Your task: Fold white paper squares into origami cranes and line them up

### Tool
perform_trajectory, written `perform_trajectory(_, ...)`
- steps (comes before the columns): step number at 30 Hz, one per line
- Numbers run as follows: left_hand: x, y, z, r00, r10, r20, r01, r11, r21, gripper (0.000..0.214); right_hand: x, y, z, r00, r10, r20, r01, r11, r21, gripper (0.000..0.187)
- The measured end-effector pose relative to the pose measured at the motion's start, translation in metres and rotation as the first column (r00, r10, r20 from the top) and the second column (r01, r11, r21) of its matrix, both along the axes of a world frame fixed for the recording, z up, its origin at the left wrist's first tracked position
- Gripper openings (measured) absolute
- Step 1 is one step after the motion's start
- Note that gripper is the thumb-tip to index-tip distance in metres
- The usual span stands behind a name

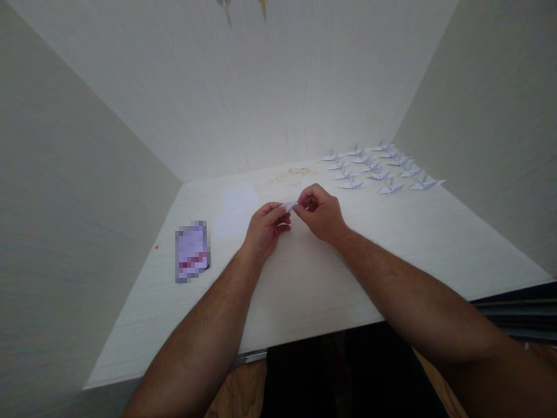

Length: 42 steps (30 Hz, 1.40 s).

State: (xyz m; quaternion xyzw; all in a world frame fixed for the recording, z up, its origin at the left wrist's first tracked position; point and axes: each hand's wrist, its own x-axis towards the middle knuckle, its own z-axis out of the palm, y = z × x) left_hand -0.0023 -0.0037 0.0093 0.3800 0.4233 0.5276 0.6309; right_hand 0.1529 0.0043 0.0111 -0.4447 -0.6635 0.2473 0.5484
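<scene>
A small piece of folded white paper (289, 206) is held above the middle of the table, between my two hands. My left hand (266, 225) pinches its left end between thumb and forefinger, the other fingers curled loosely below. The thumb and forefinger of my right hand (321, 213) close on its right tip. Several folded paper cranes (372, 166) stand in rows at the back right, beyond my right hand. Flat white paper sheets (238, 210) lie just left of my left hand.
A blurred-out purple and white object (192, 251) lies on the left of the white table (313, 290). Near it is a tiny red spot (157, 247). Walls (278, 87) enclose the table at the back and both sides. A brownish stained patch (292, 174) marks the back edge.
</scene>
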Motion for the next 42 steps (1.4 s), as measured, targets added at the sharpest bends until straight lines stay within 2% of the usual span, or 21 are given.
perform_trajectory(7, 0.0021, 0.0001, -0.0005, 0.999, 0.009, -0.037, -0.009, 1.000, 0.026, 0.020, 0.0017, 0.0015, -0.0031, 0.996, 0.044, 0.082, -0.050, 0.996, 0.080, 0.003)
perform_trajectory(14, 0.0005, 0.0023, -0.0022, 1.000, 0.018, 0.010, -0.018, 1.000, 0.009, 0.017, 0.0022, 0.0014, -0.0047, 0.985, 0.147, 0.092, -0.150, 0.988, 0.023, 0.003)
perform_trajectory(21, -0.0015, 0.0009, 0.0021, 0.999, -0.022, -0.023, 0.022, 1.000, -0.021, 0.020, 0.0032, 0.0034, -0.0078, 0.970, 0.230, 0.082, -0.232, 0.973, 0.009, 0.010)
perform_trajectory(27, -0.0038, 0.0003, 0.0036, 0.999, -0.053, 0.001, 0.053, 0.998, -0.041, 0.022, 0.0037, 0.0025, -0.0061, 0.976, 0.205, 0.072, -0.210, 0.974, 0.083, 0.013)
perform_trajectory(36, -0.0057, -0.0009, 0.0008, 0.996, -0.082, -0.026, 0.082, 0.996, 0.021, 0.027, 0.0026, 0.0010, -0.0047, 0.991, 0.130, 0.007, -0.130, 0.991, -0.036, 0.007)
perform_trajectory(39, -0.0041, -0.0011, -0.0007, 0.997, -0.048, -0.066, 0.052, 0.996, 0.067, 0.027, 0.0019, 0.0020, -0.0045, 0.992, 0.121, -0.019, -0.122, 0.992, -0.042, 0.004)
perform_trajectory(42, -0.0028, -0.0010, -0.0026, 0.994, -0.010, -0.113, 0.023, 0.994, 0.110, 0.029, 0.0008, 0.0038, -0.0045, 0.990, 0.117, -0.082, -0.123, 0.990, -0.071, 0.010)
